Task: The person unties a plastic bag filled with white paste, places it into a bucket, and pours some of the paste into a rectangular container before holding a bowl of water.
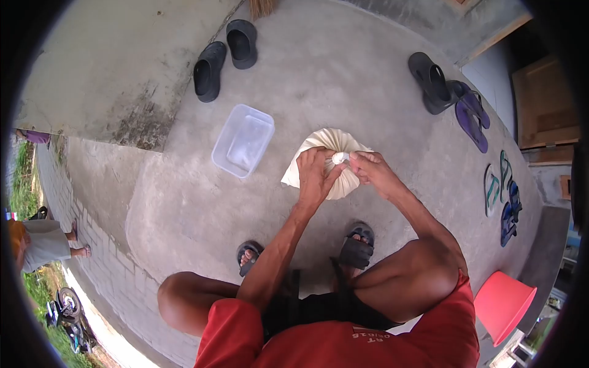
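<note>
A cream-coloured sack (pixel 330 137) stands on the concrete floor in front of my feet, its top gathered into tight pleats around a bunched neck. My left hand (pixel 314 173) is closed round the left side of the gathered neck, thumb near the knot-like white bunch (pixel 339 158). From the right, my right hand (pixel 373 173) pinches the white end at this bunch between thumb and fingers. Whether that end is a tie or the sack's own cloth, I cannot tell. To the left of the sack lies a clear plastic container (pixel 243 141), open at the top.
Dark clogs (pixel 210 71) lie at the upper left, with another pair (pixel 431 83) at the upper right. Purple flip-flops (pixel 471 119) and other sandals (pixel 492 189) line the right side. A red plastic stool or tub (pixel 506 308) stands lower right. A person (pixel 46 244) and a motorbike (pixel 70 316) are at far left.
</note>
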A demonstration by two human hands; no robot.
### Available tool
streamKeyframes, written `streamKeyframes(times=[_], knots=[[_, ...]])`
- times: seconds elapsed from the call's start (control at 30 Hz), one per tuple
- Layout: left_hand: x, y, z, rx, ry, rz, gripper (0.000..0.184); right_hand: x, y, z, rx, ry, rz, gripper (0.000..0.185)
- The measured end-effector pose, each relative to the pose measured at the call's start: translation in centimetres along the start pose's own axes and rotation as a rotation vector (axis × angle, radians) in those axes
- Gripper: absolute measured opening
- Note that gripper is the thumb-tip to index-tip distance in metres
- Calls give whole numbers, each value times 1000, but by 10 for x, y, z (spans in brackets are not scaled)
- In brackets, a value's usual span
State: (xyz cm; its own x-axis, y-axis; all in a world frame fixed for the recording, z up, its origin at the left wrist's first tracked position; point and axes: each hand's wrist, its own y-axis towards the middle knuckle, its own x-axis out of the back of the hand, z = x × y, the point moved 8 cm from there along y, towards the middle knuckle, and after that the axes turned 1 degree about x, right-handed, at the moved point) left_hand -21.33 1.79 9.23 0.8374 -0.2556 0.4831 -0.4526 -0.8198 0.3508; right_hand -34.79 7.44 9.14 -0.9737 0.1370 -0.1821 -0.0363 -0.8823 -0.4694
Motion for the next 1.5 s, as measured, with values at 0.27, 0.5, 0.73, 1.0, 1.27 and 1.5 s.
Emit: streamKeyframes(times=[0.27, 0.5, 0.73, 1.0, 1.27, 1.5], knots=[[-17, 3, 27, 239, -129, 36, 32, 1, -21, 32, 765, -1157, -438, 19], [-11, 0, 29, 338, -140, -32, 31, -15, -13, 24, 795, -1609, -405, 15], [-12, 3, 27, 216, -264, -68, 27, -3, 4, 8, 655, -1148, -383, 14], [-13, 2, 30, 218, -318, -107, 28, 5, 28, -25, 255, -331, -300, 25], [-15, -1, 31, 187, -225, -61, 31, 4, 30, -69, -234, 226, -152, 26], [-9, 5, 24, 153, -193, -29, 31, 4, 26, -61, -187, 457, -90, 26]])
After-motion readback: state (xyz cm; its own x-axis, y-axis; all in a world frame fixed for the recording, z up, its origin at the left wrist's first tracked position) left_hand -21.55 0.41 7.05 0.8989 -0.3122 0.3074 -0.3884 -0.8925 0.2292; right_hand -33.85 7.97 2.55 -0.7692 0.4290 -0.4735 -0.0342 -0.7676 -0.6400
